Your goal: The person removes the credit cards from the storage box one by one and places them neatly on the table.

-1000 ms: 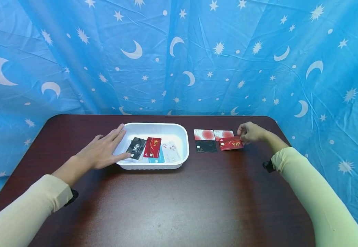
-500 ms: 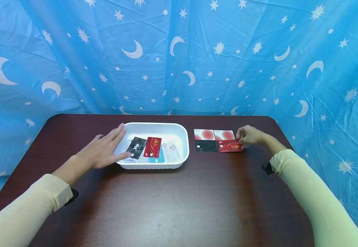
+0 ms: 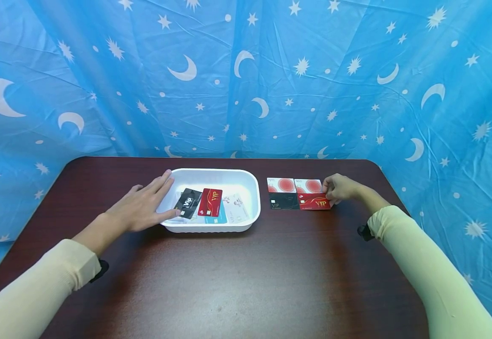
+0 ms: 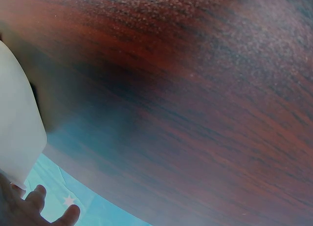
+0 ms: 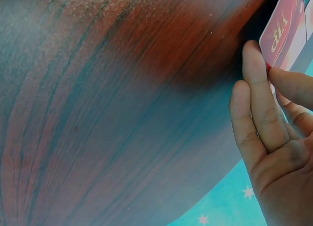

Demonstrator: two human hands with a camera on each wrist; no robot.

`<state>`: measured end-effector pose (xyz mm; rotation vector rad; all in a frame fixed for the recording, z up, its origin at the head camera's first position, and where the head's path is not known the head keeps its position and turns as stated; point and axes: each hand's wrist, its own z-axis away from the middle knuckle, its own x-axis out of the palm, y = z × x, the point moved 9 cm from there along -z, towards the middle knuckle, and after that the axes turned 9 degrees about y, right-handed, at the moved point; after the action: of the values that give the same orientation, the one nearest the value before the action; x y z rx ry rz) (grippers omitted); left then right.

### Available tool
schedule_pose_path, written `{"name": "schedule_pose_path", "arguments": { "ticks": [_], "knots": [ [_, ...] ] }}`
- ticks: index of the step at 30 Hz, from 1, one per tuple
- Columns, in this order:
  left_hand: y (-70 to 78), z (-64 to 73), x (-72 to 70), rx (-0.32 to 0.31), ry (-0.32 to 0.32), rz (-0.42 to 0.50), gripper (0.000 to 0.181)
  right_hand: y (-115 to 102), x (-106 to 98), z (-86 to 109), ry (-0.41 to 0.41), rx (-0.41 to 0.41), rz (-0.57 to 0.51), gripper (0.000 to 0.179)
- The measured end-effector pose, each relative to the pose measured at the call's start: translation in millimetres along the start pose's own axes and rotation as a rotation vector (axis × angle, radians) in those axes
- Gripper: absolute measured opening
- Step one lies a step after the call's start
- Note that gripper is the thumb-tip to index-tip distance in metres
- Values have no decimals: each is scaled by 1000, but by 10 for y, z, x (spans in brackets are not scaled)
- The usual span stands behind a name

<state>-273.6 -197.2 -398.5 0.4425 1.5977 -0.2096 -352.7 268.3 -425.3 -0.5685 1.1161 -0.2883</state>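
Note:
My right hand [image 3: 340,189] pinches the right edge of a red VIP card [image 3: 313,201] on the table; in the right wrist view, thumb and fingers meet at this card's [image 5: 281,30] edge. The card lies below a white card with red circles [image 3: 308,186] and beside a black VIP card [image 3: 284,201]. Another red-circled white card [image 3: 281,185] tops the black one. With fingers straight, my left hand [image 3: 141,205] rests on the left rim of a white plastic tray [image 3: 252,202]. A black card [image 3: 188,202], a red card [image 3: 209,202] and a blue card [image 3: 218,218] lie inside.
A pale printed card [image 3: 236,207] also lies in the tray. The dark wooden table [image 3: 229,282] has a far edge against a blue curtain [image 3: 246,84] with moons and stars.
My right hand has moved slightly left and down, bringing the red VIP card from a tilt to flat beside the black card, below the white one. The left hand has stayed put.

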Motion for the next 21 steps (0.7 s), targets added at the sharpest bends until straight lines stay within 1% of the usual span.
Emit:
{"name": "schedule_pose_path", "arguments": {
  "ticks": [6, 11, 18, 21],
  "knots": [
    [3, -3, -3, 0, 3, -7, 97, 2, 4, 20, -6, 20, 8, 7],
    [15, -5, -4, 2, 7, -6, 97, 5, 6, 38, -19, 49, 20, 12],
    [-3, -9, 18, 1, 2, -10, 97, -12, 21, 44, -43, 49, 12, 16],
    [1, -6, 4, 1, 10, -4, 97, -36, 8, 43, -48, 48, 21, 15]
  ]
}}
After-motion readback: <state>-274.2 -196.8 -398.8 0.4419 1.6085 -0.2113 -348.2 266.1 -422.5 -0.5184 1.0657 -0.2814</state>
